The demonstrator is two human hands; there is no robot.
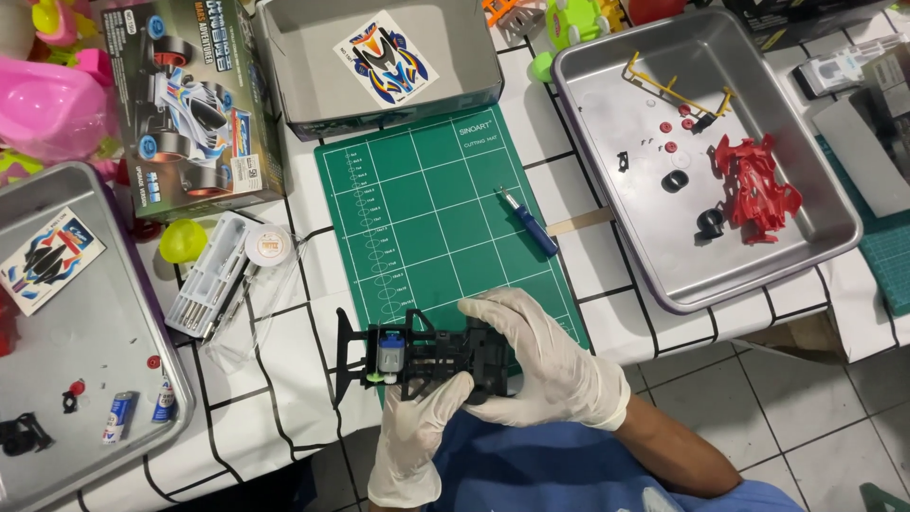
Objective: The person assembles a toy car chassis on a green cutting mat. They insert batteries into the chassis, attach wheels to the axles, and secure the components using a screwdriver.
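Here, both gloved hands grip a black toy-car chassis [422, 360] at the near edge of a green cutting mat [436, 218]. The left hand [417, 431] has its fingers clamped on the chassis from below, and the right hand [540, 365] has its fingers wrapped over its right end. A small silver motor sits in the chassis.

A rectangular box [194, 95] with a picture of a racing car lies at the upper left. Beside it, an open grey carton [379, 62] holds a colourful sticker sheet [387, 55]. Another sticker sheet [45, 258] lies in the metal tray [85, 398] at left. The right metal tray [815, 171] holds a red car body [755, 185].

A blue-handled screwdriver [529, 223] rests on the mat. The tabletop [275, 379] is white with a black grid; grey floor tiles [806, 417] show below.
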